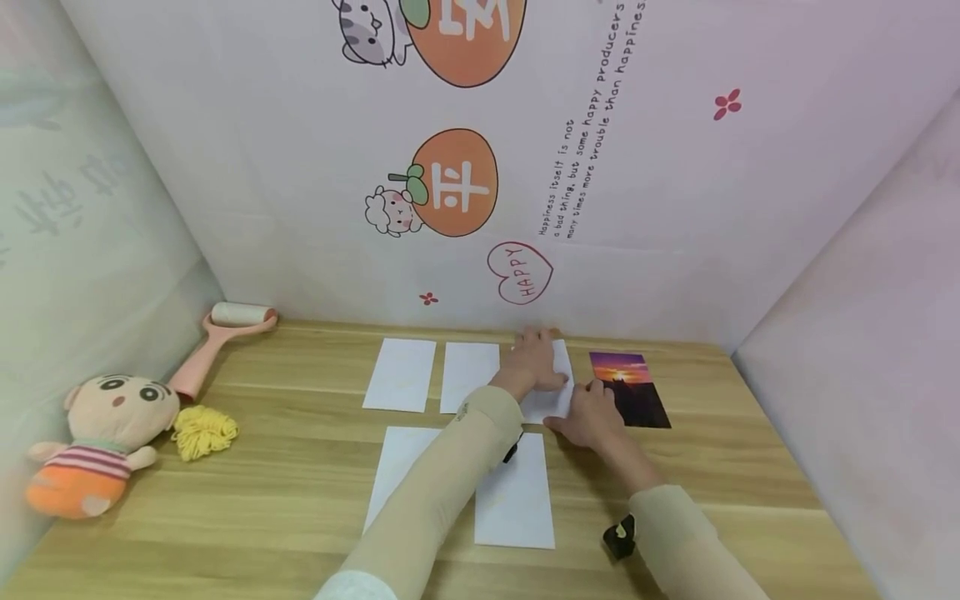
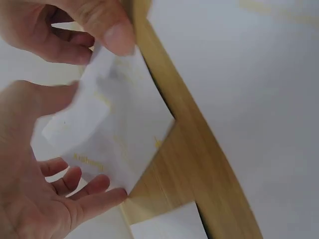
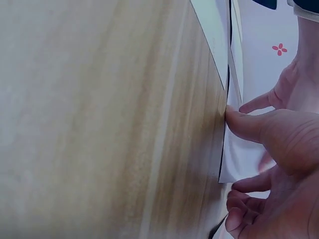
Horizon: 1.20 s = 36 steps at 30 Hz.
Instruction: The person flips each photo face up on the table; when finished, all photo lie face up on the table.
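Observation:
A white card (image 1: 559, 358) lies on the wooden table, third from left in the far row. My left hand (image 1: 531, 362) rests on its far part; in the left wrist view its fingertips (image 2: 117, 195) touch one edge, and the thumb stands away from the card, blurred. At the near right corner is my right hand (image 1: 592, 414), its thumb (image 2: 118, 41) touching that corner and its other fingers bent beside the edge. Faint yellow print marks the card's upper face. Just right of the right hand lies a sunset photo (image 1: 651, 404), picture side up, partly covered by that hand.
Two more white cards (image 1: 401, 375) (image 1: 468, 375) lie left in the far row. Nearer, two others (image 1: 393, 467) (image 1: 516, 508) are partly under my left sleeve. A plush doll (image 1: 112, 425), yellow yarn (image 1: 204, 432) and a pink lint roller (image 1: 217, 342) stand at left. Printed walls (image 1: 637, 275) bound the table.

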Each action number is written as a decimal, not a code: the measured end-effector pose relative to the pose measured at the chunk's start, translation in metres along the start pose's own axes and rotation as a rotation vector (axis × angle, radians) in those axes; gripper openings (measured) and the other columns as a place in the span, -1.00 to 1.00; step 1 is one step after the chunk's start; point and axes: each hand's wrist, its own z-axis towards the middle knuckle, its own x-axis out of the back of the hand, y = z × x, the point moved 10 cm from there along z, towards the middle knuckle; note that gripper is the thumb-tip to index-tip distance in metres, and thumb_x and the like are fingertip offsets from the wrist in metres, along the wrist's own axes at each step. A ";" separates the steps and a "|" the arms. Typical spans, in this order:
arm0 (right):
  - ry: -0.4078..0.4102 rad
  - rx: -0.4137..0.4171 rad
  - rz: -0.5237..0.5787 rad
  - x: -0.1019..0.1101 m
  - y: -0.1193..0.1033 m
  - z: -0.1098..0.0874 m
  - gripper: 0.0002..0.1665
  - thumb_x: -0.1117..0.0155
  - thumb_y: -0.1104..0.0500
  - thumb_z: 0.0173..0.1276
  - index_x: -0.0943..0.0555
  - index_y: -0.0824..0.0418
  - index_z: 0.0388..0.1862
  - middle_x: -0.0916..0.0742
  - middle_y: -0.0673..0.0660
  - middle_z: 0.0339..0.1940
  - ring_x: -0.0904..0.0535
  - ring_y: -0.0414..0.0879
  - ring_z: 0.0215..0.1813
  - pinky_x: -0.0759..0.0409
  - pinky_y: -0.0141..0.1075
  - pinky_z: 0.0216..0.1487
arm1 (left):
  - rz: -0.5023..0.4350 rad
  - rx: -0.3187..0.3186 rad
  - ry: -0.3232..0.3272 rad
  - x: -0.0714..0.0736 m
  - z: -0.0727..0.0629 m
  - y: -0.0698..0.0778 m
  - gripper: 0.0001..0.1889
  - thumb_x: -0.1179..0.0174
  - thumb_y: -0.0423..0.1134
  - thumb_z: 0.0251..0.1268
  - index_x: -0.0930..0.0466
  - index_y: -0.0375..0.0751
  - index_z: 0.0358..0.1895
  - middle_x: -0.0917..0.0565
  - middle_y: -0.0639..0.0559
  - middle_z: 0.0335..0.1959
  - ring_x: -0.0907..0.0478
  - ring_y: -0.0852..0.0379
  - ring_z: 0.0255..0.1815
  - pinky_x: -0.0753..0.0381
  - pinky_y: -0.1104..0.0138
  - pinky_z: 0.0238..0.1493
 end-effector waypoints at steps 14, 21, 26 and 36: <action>0.067 0.050 0.146 0.002 -0.003 -0.006 0.09 -0.57 -0.01 0.25 -0.16 0.43 0.50 -0.56 0.52 0.33 -0.63 0.34 0.21 -0.65 0.19 0.22 | -0.216 0.144 0.120 0.002 0.002 -0.013 -0.13 -0.22 0.30 0.33 -0.22 -0.14 0.53 -0.32 -0.23 0.46 -0.42 -0.10 0.30 -0.68 0.10 0.16; 0.079 0.093 0.201 0.006 -0.003 -0.006 0.07 -0.58 0.07 0.23 -0.12 0.44 0.47 -0.58 0.53 0.31 -0.64 0.31 0.22 -0.62 0.18 0.26 | -0.300 0.131 0.123 0.007 0.003 -0.012 -0.14 -0.22 0.21 0.34 -0.20 -0.23 0.53 -0.35 -0.25 0.43 -0.40 -0.14 0.30 -0.63 0.06 0.21; 0.069 0.103 0.240 0.005 -0.005 -0.007 0.10 -0.59 0.07 0.22 -0.08 0.41 0.48 -0.57 0.51 0.34 -0.63 0.30 0.24 -0.62 0.20 0.28 | -0.333 0.137 0.113 0.005 0.009 -0.016 -0.19 -0.17 0.18 0.36 -0.22 -0.25 0.51 -0.37 -0.25 0.39 -0.39 -0.12 0.25 -0.60 0.07 0.17; 0.082 0.113 0.370 0.004 0.000 -0.005 0.13 -0.56 0.12 0.25 -0.03 0.43 0.53 -0.67 0.49 0.19 -0.70 0.25 0.13 -0.67 0.14 0.19 | -0.490 0.158 0.187 0.012 0.010 -0.024 -0.30 -0.12 0.16 0.41 -0.34 -0.29 0.40 -0.46 -0.28 0.28 -0.44 -0.17 0.20 -0.61 -0.01 0.20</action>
